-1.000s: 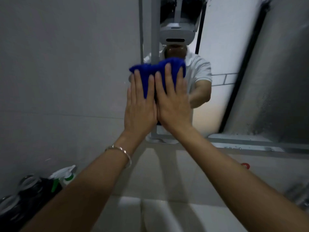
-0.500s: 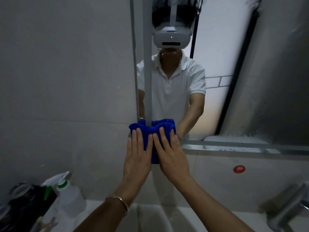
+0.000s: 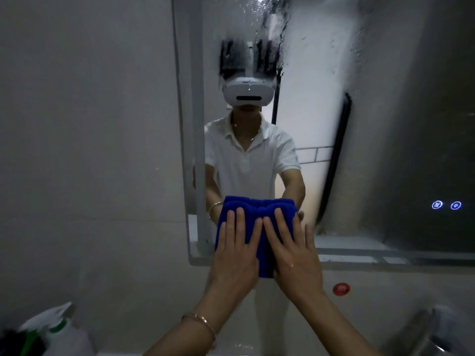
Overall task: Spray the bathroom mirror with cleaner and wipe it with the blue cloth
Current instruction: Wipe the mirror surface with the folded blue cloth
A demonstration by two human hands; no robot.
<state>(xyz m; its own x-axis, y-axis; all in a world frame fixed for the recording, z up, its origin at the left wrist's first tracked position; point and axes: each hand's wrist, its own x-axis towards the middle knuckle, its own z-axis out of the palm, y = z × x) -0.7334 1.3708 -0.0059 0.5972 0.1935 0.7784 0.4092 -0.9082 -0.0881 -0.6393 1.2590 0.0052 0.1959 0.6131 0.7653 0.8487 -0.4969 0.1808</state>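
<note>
Both hands lie flat with straight fingers. The left hand (image 3: pixel 236 253) and the right hand (image 3: pixel 295 255), side by side, press the folded blue cloth (image 3: pixel 259 209) on the glass and do not curl round it. I think flat palms give even pressure for wiping. The cloth is low on the bathroom mirror (image 3: pixel 359 124), near its left edge, and its bottom hangs past the frame. Higher, the glass shows streaks and drops, so the wiping looks unfinished. The spray bottle (image 3: pixel 59 327) stands at lower left by the grey wall.

Under left hand (image 3: pixel 235 255) and right hand (image 3: pixel 295 260), cloth (image 3: pixel 257 209) lies against mirror (image 3: pixel 334 124).
</note>
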